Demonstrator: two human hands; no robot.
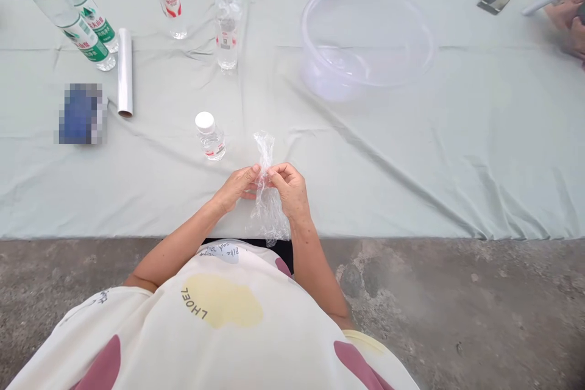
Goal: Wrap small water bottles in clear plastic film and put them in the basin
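Note:
Close to the table's front edge, a bunched strip of clear plastic wrap (269, 213) is gathered between my two hands, its crumpled lower end hanging towards my lap. My left hand (238, 187) grips it from the left, thumb on top and fingers underneath. From the right, my right hand (291, 190) pinches the same gathered part between thumb and fingers. A hint of red shows through the film at my fingers; what it is I cannot make out. Just beyond my left hand stands a small clear bottle with a white cap (212, 139).
Green cloth covers the table (411, 164). A large clear plastic basin (329, 82) stands ahead right. Ahead left are a roll of plastic wrap (125, 73), tall green-labelled bottles (86, 42) and a red-labelled bottle (168, 0). Another person's hand (571, 27) is at the right edge.

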